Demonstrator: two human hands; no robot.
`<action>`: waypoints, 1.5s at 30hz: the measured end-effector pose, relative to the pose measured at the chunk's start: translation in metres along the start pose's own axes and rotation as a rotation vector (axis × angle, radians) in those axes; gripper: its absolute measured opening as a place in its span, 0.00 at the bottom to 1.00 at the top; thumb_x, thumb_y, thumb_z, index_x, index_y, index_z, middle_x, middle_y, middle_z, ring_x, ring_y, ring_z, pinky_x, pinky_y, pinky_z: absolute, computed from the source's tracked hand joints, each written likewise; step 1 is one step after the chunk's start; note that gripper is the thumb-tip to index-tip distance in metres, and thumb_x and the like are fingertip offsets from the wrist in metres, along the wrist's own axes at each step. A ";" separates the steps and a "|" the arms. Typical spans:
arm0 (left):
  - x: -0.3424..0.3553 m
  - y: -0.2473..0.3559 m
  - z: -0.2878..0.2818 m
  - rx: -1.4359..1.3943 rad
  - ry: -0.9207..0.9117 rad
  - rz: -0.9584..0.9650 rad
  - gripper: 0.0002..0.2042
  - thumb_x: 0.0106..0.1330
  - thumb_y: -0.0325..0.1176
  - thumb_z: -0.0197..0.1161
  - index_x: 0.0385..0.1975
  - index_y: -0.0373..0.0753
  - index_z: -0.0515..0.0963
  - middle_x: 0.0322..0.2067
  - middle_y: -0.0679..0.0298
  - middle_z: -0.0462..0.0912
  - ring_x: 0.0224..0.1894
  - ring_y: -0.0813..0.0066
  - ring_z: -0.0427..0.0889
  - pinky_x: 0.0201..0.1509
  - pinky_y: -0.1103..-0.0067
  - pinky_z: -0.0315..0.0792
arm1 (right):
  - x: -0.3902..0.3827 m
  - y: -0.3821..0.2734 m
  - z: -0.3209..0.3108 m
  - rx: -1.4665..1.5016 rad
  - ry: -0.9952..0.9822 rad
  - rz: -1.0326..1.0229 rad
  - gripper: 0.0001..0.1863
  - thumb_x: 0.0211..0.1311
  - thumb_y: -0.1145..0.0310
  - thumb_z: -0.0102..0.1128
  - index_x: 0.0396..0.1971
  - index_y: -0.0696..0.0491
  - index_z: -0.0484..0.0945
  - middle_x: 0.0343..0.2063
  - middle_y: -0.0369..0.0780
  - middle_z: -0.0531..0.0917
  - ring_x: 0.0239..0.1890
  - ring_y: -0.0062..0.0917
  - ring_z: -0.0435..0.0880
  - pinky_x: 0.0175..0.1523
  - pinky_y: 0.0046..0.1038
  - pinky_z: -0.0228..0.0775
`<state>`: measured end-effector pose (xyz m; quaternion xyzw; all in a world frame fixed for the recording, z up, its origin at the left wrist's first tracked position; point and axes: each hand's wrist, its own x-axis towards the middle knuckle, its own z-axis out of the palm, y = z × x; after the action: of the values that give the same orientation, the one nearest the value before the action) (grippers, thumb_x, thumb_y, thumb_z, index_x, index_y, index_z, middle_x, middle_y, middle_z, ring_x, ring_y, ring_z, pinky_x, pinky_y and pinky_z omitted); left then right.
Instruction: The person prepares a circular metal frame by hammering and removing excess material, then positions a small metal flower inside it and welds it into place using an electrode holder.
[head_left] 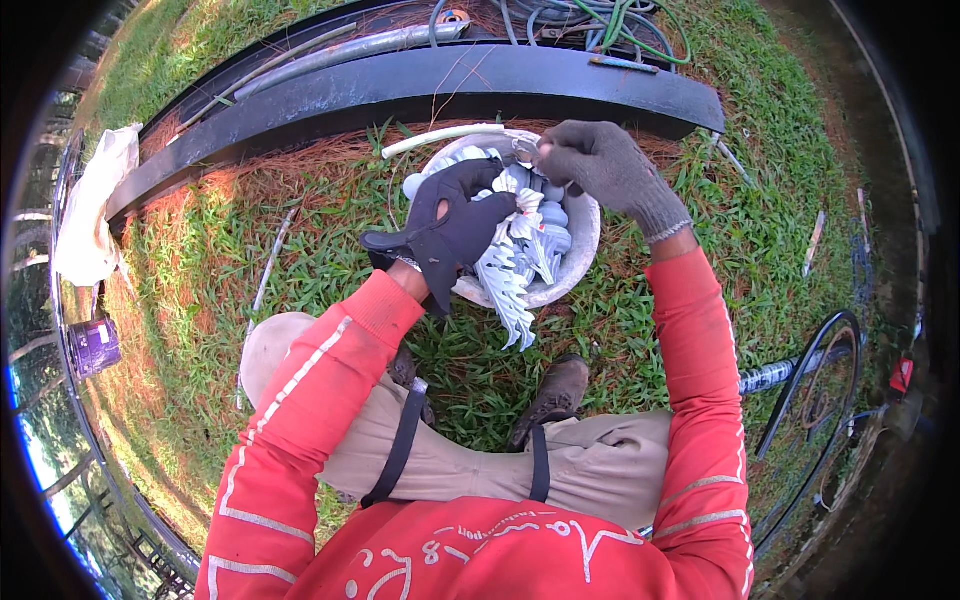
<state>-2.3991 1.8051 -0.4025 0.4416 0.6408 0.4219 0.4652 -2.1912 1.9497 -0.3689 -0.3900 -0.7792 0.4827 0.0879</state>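
A pale round bucket (583, 262) stands on the grass in front of my boots, full of grey, rounded ornamental pieces (553, 214). My left hand (455, 225), in a black glove, is closed on a whitish-grey ornamental piece with jagged, leaf-like edges (507, 290). That piece hangs over the bucket's near side, its tip beyond the rim. At the bucket's far right rim is my right hand (605, 170), in a grey knit glove. Its fingers are bent together in a pinch; what lies between them, if anything, is too small to make out. A pale tube (440, 138) lies across the far rim.
Behind the bucket a black metal beam (400, 85) holds pipes, cables and a green hose (655, 50). To the left are a white sack (97, 215) and a purple can (94, 347). At right a wheel-like black hoop (815, 385) stands near a wrapped pole (772, 375).
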 end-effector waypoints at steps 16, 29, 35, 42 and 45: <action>0.010 -0.024 0.025 -0.094 -0.044 -0.116 0.28 0.67 0.27 0.71 0.68 0.28 0.76 0.53 0.54 0.88 0.46 0.71 0.90 0.39 0.76 0.89 | 0.017 0.080 0.069 -0.716 0.342 -0.111 0.18 0.65 0.70 0.66 0.54 0.44 0.88 0.47 0.44 0.89 0.53 0.44 0.91 0.56 0.45 0.85; 0.019 -0.033 0.036 0.014 -0.108 0.026 0.25 0.61 0.29 0.69 0.60 0.30 0.84 0.42 0.58 0.92 0.36 0.70 0.91 0.41 0.73 0.85 | 0.003 0.042 -0.006 -0.255 0.514 0.032 0.13 0.60 0.64 0.71 0.40 0.55 0.89 0.36 0.48 0.92 0.40 0.42 0.93 0.48 0.40 0.83; 0.022 -0.037 0.039 0.101 -0.122 -0.037 0.26 0.59 0.32 0.68 0.59 0.29 0.84 0.44 0.49 0.92 0.42 0.64 0.92 0.51 0.69 0.85 | 0.017 0.059 0.046 -0.655 0.262 -0.022 0.11 0.60 0.67 0.68 0.42 0.48 0.91 0.45 0.47 0.90 0.51 0.47 0.91 0.57 0.46 0.84; 0.024 -0.036 0.042 0.342 -0.123 0.131 0.29 0.62 0.33 0.69 0.64 0.27 0.80 0.49 0.50 0.91 0.44 0.64 0.92 0.50 0.68 0.84 | 0.026 0.058 0.051 -0.555 0.251 0.069 0.14 0.57 0.68 0.70 0.43 0.42 0.92 0.47 0.45 0.88 0.54 0.46 0.90 0.57 0.44 0.85; 0.018 -0.016 0.043 0.474 -0.145 0.159 0.29 0.63 0.36 0.69 0.64 0.29 0.81 0.48 0.45 0.91 0.50 0.55 0.91 0.55 0.63 0.82 | 0.031 0.063 0.056 -0.630 0.293 0.086 0.13 0.56 0.66 0.72 0.43 0.44 0.92 0.46 0.46 0.90 0.52 0.47 0.91 0.56 0.44 0.85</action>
<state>-2.3638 1.8233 -0.4310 0.6166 0.6500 0.2624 0.3585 -2.2080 1.9473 -0.4571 -0.4957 -0.8518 0.1606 0.0536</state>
